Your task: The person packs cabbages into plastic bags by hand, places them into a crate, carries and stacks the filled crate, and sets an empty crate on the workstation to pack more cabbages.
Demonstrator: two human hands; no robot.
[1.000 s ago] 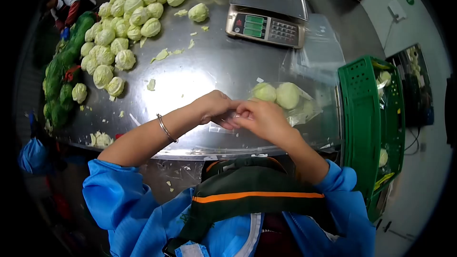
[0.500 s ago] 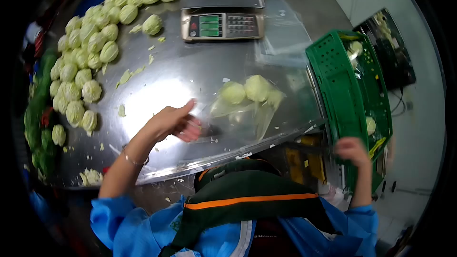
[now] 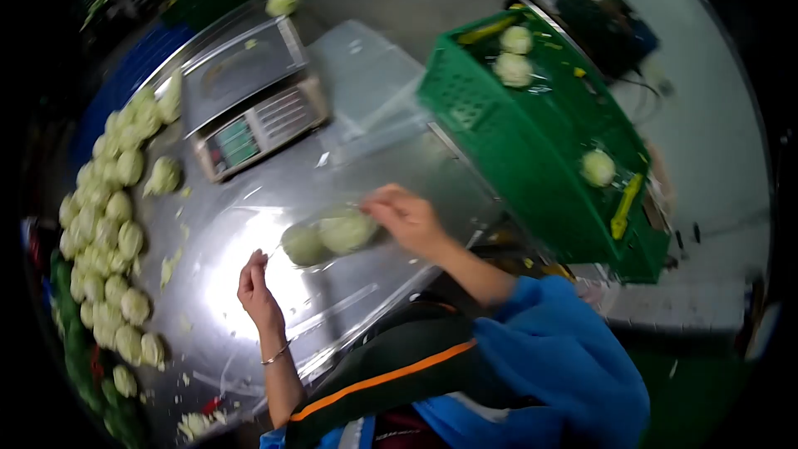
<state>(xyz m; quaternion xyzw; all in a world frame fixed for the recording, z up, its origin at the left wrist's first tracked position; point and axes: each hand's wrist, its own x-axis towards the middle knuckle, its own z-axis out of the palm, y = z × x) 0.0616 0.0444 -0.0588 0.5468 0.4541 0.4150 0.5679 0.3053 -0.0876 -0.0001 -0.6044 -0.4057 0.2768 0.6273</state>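
Two pale green cabbages (image 3: pixel 339 231) lie side by side in a clear plastic bag (image 3: pixel 362 218) over the steel table, between my hands. My right hand (image 3: pixel 406 218) pinches the bag at its right end, beside the right cabbage. To the left of the cabbages, my left hand (image 3: pixel 259 289) has thumb and fingers pressed together on what looks like the bag's other edge. The film is hard to make out there against the glare. Motion blurs the bag slightly.
Many cabbages (image 3: pixel 104 233) are heaped along the table's (image 3: pixel 216 341) left side. A digital scale (image 3: pixel 253 108) stands at the back, with flat clear bags (image 3: pixel 353 66) beside it. On the right, a green crate (image 3: pixel 515 154) holds several bagged cabbages. Leaf scraps litter the table.
The view has turned toward the right. My right hand has come from beside the crate to the bag, and my left hand has closed. The bagged cabbages now lie between both hands.
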